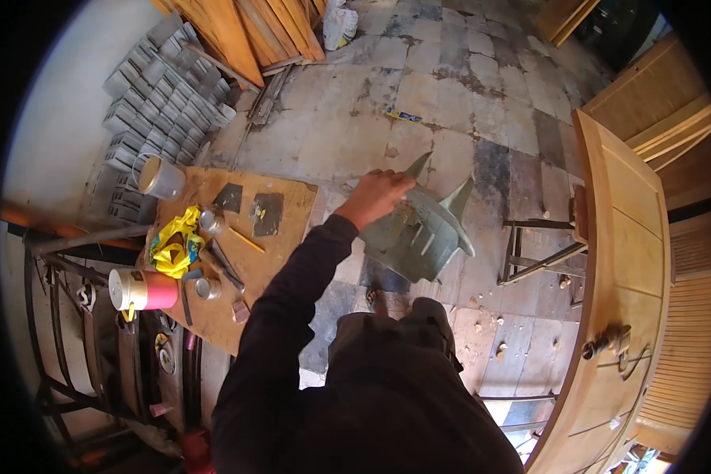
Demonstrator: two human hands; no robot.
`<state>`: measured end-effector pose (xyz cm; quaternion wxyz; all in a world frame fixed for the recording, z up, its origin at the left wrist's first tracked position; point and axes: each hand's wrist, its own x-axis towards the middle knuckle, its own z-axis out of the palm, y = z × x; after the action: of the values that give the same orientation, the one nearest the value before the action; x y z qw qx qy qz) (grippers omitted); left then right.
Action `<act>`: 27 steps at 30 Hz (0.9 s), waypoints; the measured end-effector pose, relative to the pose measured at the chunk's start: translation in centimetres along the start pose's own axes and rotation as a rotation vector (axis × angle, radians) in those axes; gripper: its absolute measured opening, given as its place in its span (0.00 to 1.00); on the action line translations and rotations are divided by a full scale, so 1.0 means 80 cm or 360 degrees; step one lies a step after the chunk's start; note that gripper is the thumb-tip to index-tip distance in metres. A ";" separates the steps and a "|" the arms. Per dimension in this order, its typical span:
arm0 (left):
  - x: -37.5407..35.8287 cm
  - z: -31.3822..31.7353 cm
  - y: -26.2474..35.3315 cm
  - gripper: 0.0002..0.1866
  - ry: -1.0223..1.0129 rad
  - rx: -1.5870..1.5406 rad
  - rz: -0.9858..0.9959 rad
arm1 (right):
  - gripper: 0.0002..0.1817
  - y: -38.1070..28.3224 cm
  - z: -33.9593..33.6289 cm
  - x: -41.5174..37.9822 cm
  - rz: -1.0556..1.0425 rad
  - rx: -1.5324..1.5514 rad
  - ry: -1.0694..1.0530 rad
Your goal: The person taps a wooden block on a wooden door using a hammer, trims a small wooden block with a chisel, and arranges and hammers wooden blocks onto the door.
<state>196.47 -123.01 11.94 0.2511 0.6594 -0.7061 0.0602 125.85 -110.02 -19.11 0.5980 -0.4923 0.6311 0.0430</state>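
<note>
My left hand [378, 196] is closed on the upper edge of a grey-green plastic stool [407, 249]. The stool hangs tilted in front of my legs, with pointed legs sticking up and slots in its worn surface. My fingers wrap over its edge, and the thumb is hidden. My right hand is out of view. To the left of my forearm stands a wooden worktable [292, 205]. On it lie a yellow plastic bag [178, 245], a pencil [247, 240], small tins [208, 287] and dark sanding sheets [268, 215].
A pink-and-white bucket [146, 290] and a clear pail [160, 177] stand at the table's left. On the right, a wooden door panel [628, 229] carries a dark tool [606, 343]. A metal trestle [541, 253] stands beside it. Shavings lie on the tiled floor [438, 71].
</note>
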 end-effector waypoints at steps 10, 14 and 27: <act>0.042 -0.023 -0.264 0.16 -0.0203 0.0199 -0.0091 | 0.26 -0.196 0.045 0.136 0.0035 0.0115 -0.0074; 0.052 -0.091 -0.320 0.15 -0.0453 0.0263 -0.0316 | 0.26 -0.269 0.027 0.176 0.0045 0.0211 -0.0041; -0.010 -0.175 -0.693 0.25 -0.0416 0.0625 -0.0458 | 0.27 -0.437 0.052 0.125 0.0276 0.0253 0.0332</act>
<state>253.63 -123.27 10.07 0.0313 0.7912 -0.6063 0.0738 154.33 -130.89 -9.55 0.5603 -0.3888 0.7313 -0.0071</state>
